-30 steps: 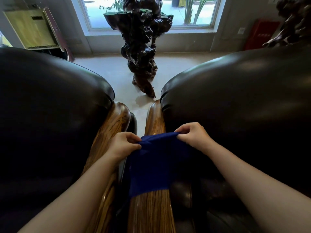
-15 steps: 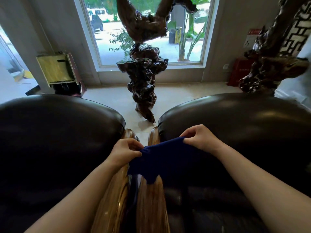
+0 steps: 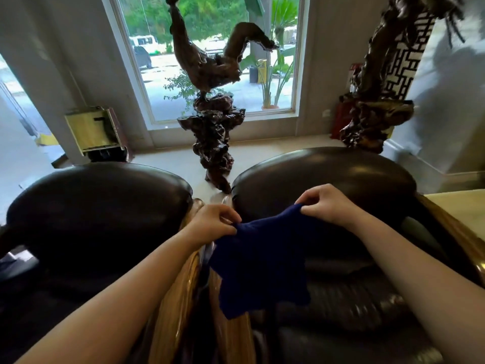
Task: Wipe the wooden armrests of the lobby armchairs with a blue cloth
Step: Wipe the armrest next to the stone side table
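Note:
Two black leather armchairs stand side by side, the left armchair [image 3: 99, 214] and the right armchair [image 3: 328, 177]. Between them run two glossy wooden armrests: the left chair's armrest [image 3: 173, 311] and the right chair's armrest [image 3: 233, 337]. A dark blue cloth [image 3: 262, 264] hangs lifted above the right chair's armrest and seat. My left hand [image 3: 212, 223] pinches its left top corner. My right hand [image 3: 328, 206] pinches its right top corner. The cloth covers the middle of that armrest.
A dark gnarled root sculpture [image 3: 212, 143] stands on the pale floor just behind the chairs, before a tall window [image 3: 210, 48]. Another root sculpture [image 3: 375, 114] rises at the right. A yellow-fronted stand [image 3: 91, 130] sits at the back left. A light tabletop [image 3: 462, 208] lies far right.
Both hands have lifted the blue cloth off the armrest and spread it between them. The view has tilted up, showing more window and sculptures.

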Motion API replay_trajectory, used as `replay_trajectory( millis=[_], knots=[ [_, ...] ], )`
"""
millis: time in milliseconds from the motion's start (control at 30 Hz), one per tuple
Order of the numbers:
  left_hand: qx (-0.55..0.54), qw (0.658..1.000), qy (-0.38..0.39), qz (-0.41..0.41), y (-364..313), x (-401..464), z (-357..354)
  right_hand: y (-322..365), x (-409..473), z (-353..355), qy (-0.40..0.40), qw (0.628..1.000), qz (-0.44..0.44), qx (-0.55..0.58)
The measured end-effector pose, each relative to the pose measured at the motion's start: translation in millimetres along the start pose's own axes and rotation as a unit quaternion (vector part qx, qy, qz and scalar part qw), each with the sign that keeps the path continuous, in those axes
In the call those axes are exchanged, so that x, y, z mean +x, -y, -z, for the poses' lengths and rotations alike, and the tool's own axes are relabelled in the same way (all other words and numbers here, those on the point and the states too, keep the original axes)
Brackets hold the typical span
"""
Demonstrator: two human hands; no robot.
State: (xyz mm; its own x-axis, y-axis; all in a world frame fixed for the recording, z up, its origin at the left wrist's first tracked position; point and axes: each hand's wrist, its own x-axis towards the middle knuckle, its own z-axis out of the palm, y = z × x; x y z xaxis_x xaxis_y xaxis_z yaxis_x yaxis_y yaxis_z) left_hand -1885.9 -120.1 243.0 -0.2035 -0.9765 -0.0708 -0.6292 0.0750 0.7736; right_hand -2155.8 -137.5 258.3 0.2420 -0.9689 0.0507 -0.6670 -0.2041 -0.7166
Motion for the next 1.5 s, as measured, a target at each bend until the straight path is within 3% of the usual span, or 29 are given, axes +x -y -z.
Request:
replay_trajectory(
  millis=[567, 1233, 1500],
  knots=[
    [0.007, 0.994, 0.083, -0.068, -192, 43, -276, -207, -175, 221, -0.062, 0.994, -0.082, -0.031],
    [-0.007, 0.981, 0.155, -0.115, -371, 222, -464, -396, -169, 430, -0.120, 0.980, -0.159, -0.024],
    [-0.006, 0.981, 0.176, -0.080, -388, 248, -569, -494, -180, 470, -0.061, 0.980, -0.187, -0.006]
  ],
)
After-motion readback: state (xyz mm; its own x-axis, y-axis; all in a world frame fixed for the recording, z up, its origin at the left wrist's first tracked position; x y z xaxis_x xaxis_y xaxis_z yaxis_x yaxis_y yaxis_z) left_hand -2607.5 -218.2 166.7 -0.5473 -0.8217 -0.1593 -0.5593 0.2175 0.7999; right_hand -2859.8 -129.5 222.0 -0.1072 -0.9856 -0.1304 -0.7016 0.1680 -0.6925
